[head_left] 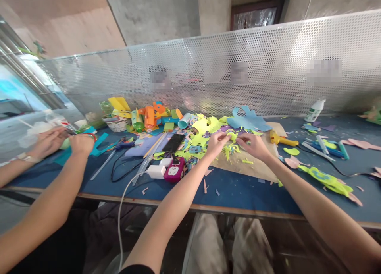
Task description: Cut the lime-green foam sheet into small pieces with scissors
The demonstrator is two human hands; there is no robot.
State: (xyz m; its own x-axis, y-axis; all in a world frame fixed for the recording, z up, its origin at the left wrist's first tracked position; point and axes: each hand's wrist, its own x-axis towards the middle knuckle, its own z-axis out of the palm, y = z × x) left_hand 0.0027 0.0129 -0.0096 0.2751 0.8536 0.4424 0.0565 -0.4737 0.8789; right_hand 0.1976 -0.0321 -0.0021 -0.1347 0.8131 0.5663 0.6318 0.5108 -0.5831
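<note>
My left hand (pixel 216 143) and my right hand (pixel 253 144) meet over a brown paper sheet (pixel 253 166) on the blue table (pixel 238 190). Both pinch a small yellow-green foam cutout (pixel 231 138) between their fingertips. A heap of yellow-green foam scraps (pixel 205 127) lies just behind and to the left of my hands. Small yellow-green bits lie on the brown paper under my fingers.
A co-worker's two hands (pixel 64 141) work at the far left on something green. A black phone (pixel 173 143), a white charger (pixel 156 171) and a magenta device (pixel 174 172) lie left of me. A yellow glue gun (pixel 281 139), a white bottle (pixel 314 110) and foam pieces lie right. A perforated metal screen (pixel 208 75) backs the table.
</note>
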